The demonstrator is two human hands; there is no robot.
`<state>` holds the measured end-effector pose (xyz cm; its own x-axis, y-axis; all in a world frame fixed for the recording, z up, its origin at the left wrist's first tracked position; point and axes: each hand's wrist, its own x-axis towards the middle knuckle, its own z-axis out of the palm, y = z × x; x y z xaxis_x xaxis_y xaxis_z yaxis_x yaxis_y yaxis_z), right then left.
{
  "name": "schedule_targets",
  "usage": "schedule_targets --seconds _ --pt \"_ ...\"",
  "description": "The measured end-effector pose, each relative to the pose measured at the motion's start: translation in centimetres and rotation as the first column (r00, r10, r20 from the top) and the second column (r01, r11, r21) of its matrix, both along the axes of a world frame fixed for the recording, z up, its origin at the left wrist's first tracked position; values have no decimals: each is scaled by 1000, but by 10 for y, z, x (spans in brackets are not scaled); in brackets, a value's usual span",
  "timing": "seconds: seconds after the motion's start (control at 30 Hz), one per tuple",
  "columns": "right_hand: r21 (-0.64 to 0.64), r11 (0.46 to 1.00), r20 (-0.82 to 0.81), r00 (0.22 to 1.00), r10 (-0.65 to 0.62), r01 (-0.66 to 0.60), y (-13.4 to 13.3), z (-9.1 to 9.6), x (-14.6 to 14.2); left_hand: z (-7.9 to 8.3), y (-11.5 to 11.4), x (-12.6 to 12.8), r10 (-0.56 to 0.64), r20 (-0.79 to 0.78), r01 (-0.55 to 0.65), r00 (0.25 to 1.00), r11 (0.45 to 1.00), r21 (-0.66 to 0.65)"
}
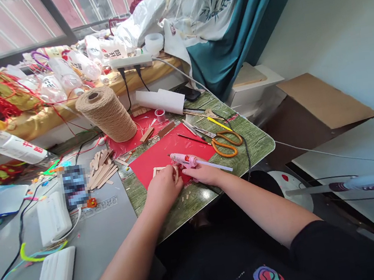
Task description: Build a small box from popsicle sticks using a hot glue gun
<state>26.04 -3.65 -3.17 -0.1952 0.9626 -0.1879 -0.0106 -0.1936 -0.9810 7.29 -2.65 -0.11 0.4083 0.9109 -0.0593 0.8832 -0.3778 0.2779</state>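
My right hand (pixel 204 173) is closed around a pink glue gun (pixel 187 159), and a translucent glue stick (pixel 216 165) juts from its back end. The gun's nozzle points left, over a red sheet (pixel 144 161). Just left of it, my left hand (pixel 163 185) is closed on a small frame of wooden craft sticks (pixel 157 169), mostly hidden by the fingers. Orange-handled scissors (pixel 224 144) lie to the right, beside a yellow pen (pixel 218 124) and several thin tools. A pile of loose craft sticks (pixel 102 168) lies on the left.
A big twine spool (pixel 107 116) stands behind the sheet, near a white paper roll (pixel 160 101) and a phone (pixel 188 93). Plastic bottles (pixel 62 74) and a power strip (pixel 132 63) crowd the sill. White power strips (pixel 54 219) lie on the left; a cardboard box (pixel 323 97) is at right.
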Motion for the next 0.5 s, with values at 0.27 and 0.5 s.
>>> schedule_targets --seconds 0.27,0.5 --pt "-6 1000 -9 1000 -13 13 1 -3 2 -1 0 3 20 37 -19 999 1000 -12" --pt "57 997 44 998 -49 47 2 -16 6 10 9 -31 -98 247 156 964 961 -229"
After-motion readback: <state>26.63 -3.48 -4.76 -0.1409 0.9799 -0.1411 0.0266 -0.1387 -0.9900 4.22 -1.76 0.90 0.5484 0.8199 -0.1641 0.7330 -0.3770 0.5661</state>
